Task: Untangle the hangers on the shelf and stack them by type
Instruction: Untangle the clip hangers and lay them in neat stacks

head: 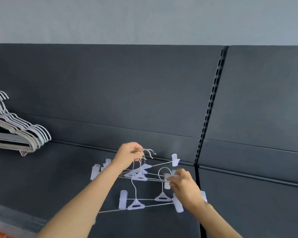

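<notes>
Gripping tangled clip hangers, hands half-covering clips

Left hand gripping clip hangers' hooks, right hand pinching clip

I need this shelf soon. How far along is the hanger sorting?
Done: the grey hangers sit in a neat stack at the left of the shelf. In hand: the left hand grips the hooks of a bunch of clip hangers, while the right hand pinches a clip at their right end. Left: two more clip hangers lie in front, hooks crossing the bunch, unstacked.
</notes>
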The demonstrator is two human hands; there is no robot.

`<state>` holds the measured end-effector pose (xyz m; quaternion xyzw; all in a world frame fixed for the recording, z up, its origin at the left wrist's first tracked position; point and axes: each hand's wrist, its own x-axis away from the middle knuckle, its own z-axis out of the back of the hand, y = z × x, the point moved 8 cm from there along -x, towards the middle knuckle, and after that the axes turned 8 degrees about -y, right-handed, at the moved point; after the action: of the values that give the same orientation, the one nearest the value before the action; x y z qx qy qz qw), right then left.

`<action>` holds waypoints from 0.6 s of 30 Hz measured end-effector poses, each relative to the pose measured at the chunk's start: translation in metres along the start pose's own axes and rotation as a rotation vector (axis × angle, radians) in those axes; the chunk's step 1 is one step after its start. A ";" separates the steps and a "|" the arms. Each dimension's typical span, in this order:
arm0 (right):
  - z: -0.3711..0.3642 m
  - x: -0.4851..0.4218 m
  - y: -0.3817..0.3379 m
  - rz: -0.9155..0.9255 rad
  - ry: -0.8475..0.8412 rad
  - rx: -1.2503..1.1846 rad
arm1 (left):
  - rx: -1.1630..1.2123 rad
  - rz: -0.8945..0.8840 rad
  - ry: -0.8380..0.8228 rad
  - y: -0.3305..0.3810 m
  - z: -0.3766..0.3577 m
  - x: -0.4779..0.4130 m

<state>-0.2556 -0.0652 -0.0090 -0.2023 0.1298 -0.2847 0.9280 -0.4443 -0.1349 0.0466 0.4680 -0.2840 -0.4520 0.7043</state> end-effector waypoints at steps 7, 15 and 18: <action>-0.011 -0.014 -0.005 -0.109 -0.020 -0.007 | -0.068 0.067 -0.042 -0.032 0.006 -0.009; -0.034 -0.021 -0.006 -0.153 -0.100 -0.201 | -0.458 0.279 -0.126 -0.080 0.027 0.030; -0.040 -0.027 -0.012 -0.134 -0.095 -0.197 | -0.769 0.210 -0.199 -0.078 0.028 0.039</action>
<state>-0.2971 -0.0706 -0.0355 -0.3139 0.0993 -0.3222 0.8876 -0.4797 -0.1931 -0.0141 0.0933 -0.2073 -0.4938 0.8394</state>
